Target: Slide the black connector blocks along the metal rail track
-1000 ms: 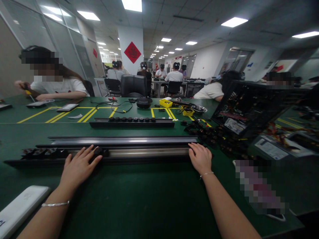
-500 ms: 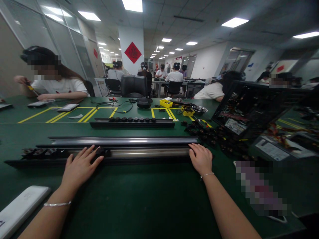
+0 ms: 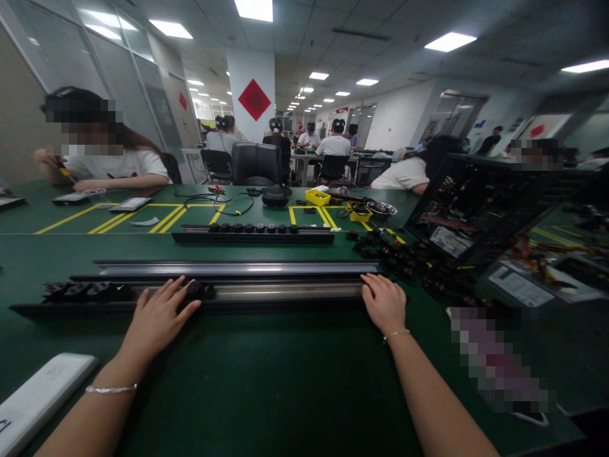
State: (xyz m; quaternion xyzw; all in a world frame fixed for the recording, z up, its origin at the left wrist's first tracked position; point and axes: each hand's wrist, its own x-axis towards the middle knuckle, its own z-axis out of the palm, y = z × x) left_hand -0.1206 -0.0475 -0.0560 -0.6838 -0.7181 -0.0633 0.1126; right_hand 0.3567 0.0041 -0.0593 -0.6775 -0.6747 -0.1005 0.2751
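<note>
Long dark rails [image 3: 290, 291] on a green table [image 3: 271, 374]

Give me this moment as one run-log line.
left hand: at black module in nearest rail | right hand: near its right end | farthest rail: row of small round pieces

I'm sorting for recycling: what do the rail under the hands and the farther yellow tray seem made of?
Rail: probably metal along its channel, satin, given the long streaked sheen; its dark edges may be painted metal or plastic. Farther yellow tray: likely plastic, given its even colour; finish unclear.

Rails [image 3: 285, 292] on table [image 3: 266, 381] — computer case [image 3: 495, 197] behind, right.
</note>
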